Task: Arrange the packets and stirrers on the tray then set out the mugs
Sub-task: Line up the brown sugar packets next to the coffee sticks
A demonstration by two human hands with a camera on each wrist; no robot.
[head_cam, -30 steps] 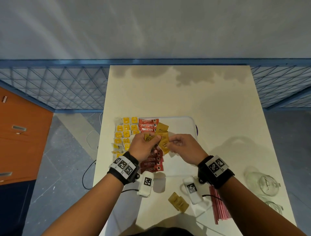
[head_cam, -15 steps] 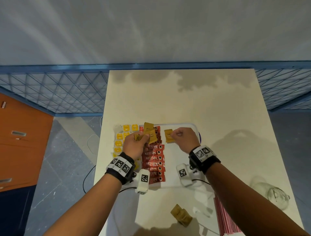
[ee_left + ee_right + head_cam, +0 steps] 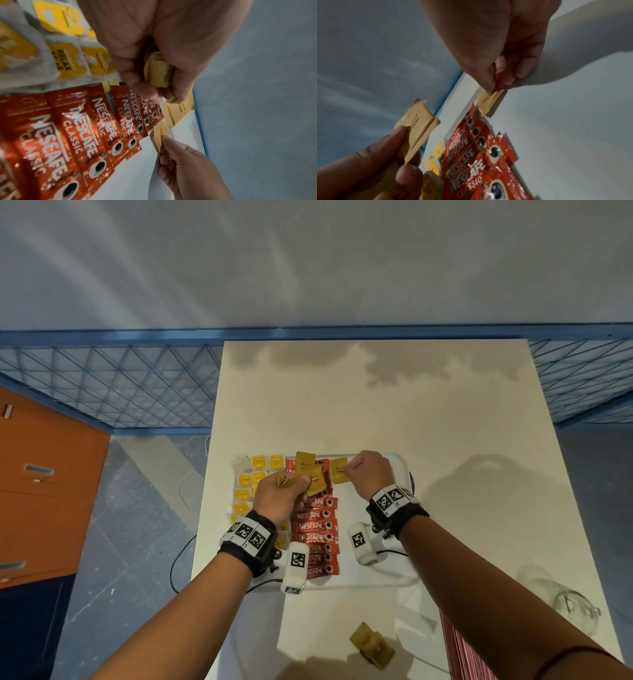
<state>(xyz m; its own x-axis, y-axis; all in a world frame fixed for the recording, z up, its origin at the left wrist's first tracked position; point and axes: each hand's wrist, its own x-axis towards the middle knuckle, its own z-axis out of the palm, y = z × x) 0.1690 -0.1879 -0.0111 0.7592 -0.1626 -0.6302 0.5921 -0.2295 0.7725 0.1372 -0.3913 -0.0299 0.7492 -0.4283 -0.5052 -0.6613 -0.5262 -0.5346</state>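
- Carried further up the tray [image 3: 397, 460] since a second ago, one brown sugar packet [image 3: 339, 470] is pinched in the right hand [image 3: 368, 474] beside the red coffee sachets [image 3: 317, 525].
- Several more brown packets [image 3: 310, 477] are clutched in the left hand [image 3: 279, 498], its grip curled tight.
- Glass mugs [image 3: 568, 604] and red stirrers [image 3: 462, 652] are seen on the surface [image 3: 376, 405], near the right forearm.

- Both my forearms reach forward side by side, each with a black band bearing square-patterned tags around the wrist.
- My left hand [image 3: 278, 497] is knuckles-up, fingers curled round a bundle of brown sugar packets [image 3: 158, 70], thumb and forefinger pinching the topmost ones fanned out in front.
- My right hand [image 3: 369, 474] is a loose fist, thumb and forefinger tips pinching the edge of a single brown packet [image 3: 339, 470], the other fingers [image 3: 521, 67] tucked in behind.
- The two hands are near each other, not touching.
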